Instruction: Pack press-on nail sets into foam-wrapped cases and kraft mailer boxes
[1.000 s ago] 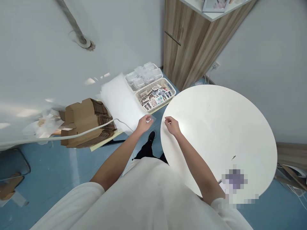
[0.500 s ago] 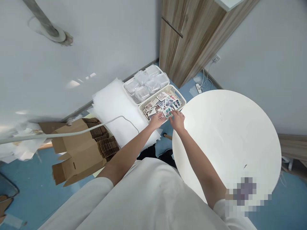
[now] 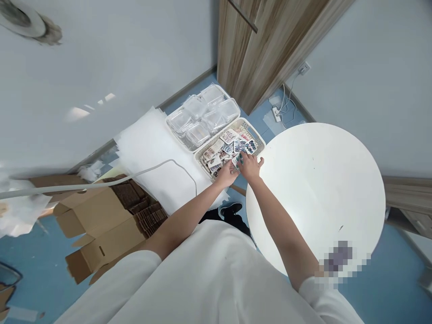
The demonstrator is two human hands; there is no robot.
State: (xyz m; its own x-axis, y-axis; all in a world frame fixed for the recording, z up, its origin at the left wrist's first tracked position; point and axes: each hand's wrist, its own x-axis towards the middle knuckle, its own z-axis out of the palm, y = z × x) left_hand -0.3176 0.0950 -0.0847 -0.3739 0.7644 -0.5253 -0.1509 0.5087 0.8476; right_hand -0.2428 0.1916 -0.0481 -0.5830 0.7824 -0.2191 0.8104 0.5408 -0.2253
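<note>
Right hand point(image 3: 249, 166): in it comes, closer to my left hand point(image 3: 227, 174) than half a second ago, fingers now covering more of the teal nail card point(image 3: 235, 160).
Grip: right fingers closed on the teal nail card; left fingers curl in beside it, and whether they pinch anything I can't tell.
Teal nail card: between my hands, over the near side of the mesh basket point(image 3: 241, 123).
Handling: light hold on the edges, I'd say, fingertips off the nails, no bending.
Loose cards point(image 3: 229, 136): jumbled just beyond my fingers, easily dragged along, so lift rather than slide.
Packet basket point(image 3: 178, 141): just beside, on the far left, heaped with clear packets point(image 3: 213, 120).
White sheets point(image 3: 148, 148): stacked to the left, a pale hose point(image 3: 60, 188) looping over them; it could snag my left arm.
Cardboard boxes point(image 3: 97, 216): near left, flaps spread.
Round table point(image 3: 313, 202): right, under my forearm, limiting any downward swing.
</note>
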